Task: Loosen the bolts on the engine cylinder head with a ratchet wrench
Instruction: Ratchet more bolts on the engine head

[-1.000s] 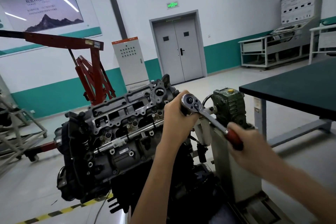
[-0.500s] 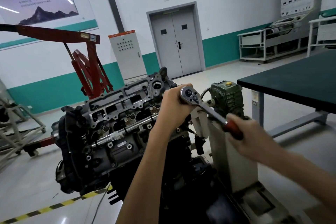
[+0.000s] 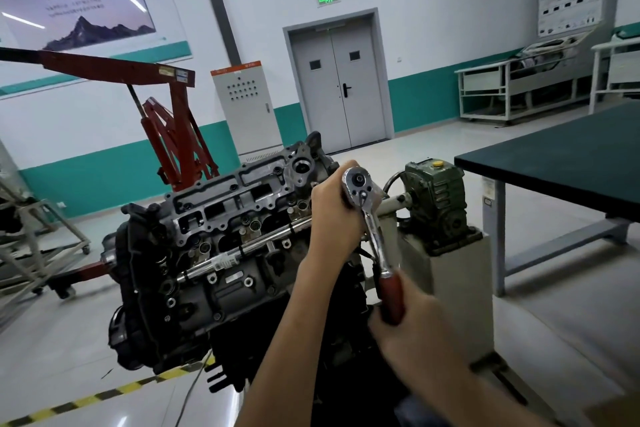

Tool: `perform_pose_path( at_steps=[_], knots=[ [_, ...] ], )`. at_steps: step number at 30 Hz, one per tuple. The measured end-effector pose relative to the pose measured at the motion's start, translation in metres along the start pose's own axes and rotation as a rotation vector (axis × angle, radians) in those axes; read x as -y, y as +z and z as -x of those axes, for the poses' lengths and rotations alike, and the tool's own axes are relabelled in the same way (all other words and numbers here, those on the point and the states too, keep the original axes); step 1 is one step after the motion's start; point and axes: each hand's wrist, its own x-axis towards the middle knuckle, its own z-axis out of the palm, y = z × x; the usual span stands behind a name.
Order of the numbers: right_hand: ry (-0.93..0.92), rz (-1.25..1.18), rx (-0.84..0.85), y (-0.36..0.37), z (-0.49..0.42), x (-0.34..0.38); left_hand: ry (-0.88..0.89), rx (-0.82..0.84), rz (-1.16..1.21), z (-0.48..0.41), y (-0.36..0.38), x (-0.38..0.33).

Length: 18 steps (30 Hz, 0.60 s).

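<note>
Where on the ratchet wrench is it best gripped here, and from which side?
Grip the wrench by its red handle, the end farthest from the head, coming from below and the near side, as the right hand does: likely most leverage there. The left hand steadies the head.

Engine [image 3: 214, 253] is carried on a shaft from the green gearbox [image 3: 434, 201]. Gearbox sits on a grey pedestal [image 3: 457, 288]. Pedestal stands on the pale floor [image 3: 69, 340]. Also on the floor: hazard tape [image 3: 104, 394], red crane [image 3: 180, 121], table [image 3: 561, 163].
</note>
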Motion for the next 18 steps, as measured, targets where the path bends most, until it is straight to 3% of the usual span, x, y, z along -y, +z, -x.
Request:
perform_pose_path(
  at_steps=[3,5,11,14,18],
  knots=[
    [0.022,-0.155,-0.004,0.028,0.011,0.015,-0.05,0.018,0.052,-0.002,-0.007,0.004],
    [0.019,-0.099,0.025,0.02,0.006,0.01,-0.079,0.068,0.04,-0.004,-0.012,0.004],
    [-0.226,0.476,0.187,-0.069,-0.051,-0.021,-0.158,0.154,-0.024,-0.008,-0.016,0.0],
    [-0.408,0.738,0.143,-0.105,-0.092,-0.008,-0.162,0.197,-0.009,-0.01,-0.02,-0.002],
    [-0.429,0.803,0.102,-0.108,-0.11,-0.003,-0.176,0.226,0.008,-0.01,-0.023,-0.001]
  ],
)
